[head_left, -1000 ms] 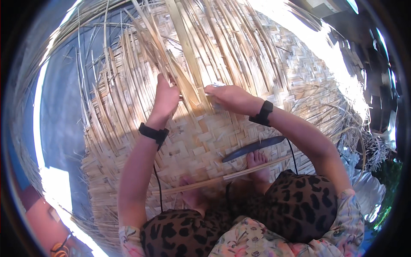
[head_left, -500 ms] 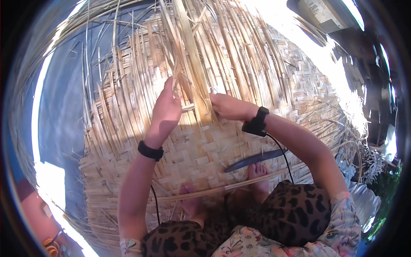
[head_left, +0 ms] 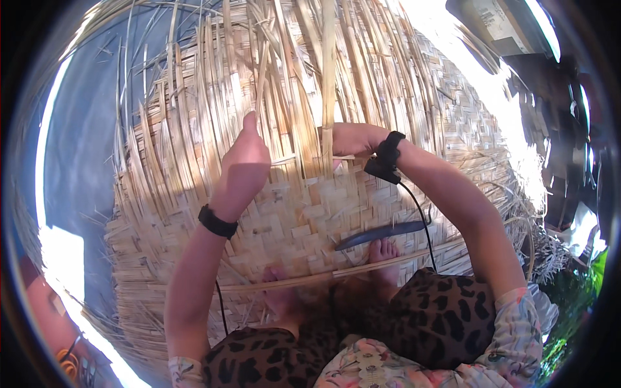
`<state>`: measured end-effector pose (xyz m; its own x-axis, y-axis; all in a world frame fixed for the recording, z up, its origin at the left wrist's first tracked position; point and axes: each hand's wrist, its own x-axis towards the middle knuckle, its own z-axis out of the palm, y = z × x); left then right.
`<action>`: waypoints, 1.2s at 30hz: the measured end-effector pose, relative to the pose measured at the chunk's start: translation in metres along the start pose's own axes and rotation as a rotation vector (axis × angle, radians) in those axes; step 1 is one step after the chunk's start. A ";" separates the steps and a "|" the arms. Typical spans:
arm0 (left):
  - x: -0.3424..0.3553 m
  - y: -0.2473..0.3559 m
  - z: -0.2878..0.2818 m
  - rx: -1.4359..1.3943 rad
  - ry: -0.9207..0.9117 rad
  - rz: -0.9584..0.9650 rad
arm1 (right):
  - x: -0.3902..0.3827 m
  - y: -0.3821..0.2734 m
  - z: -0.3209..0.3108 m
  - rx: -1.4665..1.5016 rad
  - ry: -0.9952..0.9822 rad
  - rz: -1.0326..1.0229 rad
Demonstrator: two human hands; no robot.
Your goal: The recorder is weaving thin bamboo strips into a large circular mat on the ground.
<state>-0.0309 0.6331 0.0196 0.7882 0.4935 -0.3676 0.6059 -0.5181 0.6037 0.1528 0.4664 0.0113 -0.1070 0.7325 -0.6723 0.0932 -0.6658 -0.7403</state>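
Note:
I crouch on a partly woven bamboo mat (head_left: pixel 291 213) with long loose strips running away from me. My left hand (head_left: pixel 246 155) is closed, thumb pointing away, at a thin crosswise strip (head_left: pixel 282 160) among the upright strips. My right hand (head_left: pixel 356 141) is closed at a long upright strip (head_left: pixel 328 84), which passes in front of its fingers and hides part of them. A dark curved tool (head_left: pixel 362 237) lies on the mat below my right hand, just beyond my bare right foot (head_left: pixel 383 255).
A long thin strip (head_left: pixel 304 280) lies across my feet. A grey-blue surface (head_left: pixel 81 161) borders the mat on the left under bright sunlight. At the right are dark objects (head_left: pixel 550 116), a board (head_left: pixel 485 22), dry shreds and green plants (head_left: pixel 563 343).
My left hand has moved slightly left and downward. My right hand has dropped, then risen and shifted right. The long upright strip beside it has swung right, now standing straighter.

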 end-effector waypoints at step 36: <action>-0.073 -0.073 0.039 -1.558 0.576 -0.312 | -0.099 0.067 0.026 -0.758 0.771 -0.173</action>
<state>-0.1280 0.6077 -0.0251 0.3155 0.7912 -0.5240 -0.2319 0.5997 0.7659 0.1436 0.3453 0.0280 0.4469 0.8753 -0.1848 0.7495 -0.4791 -0.4569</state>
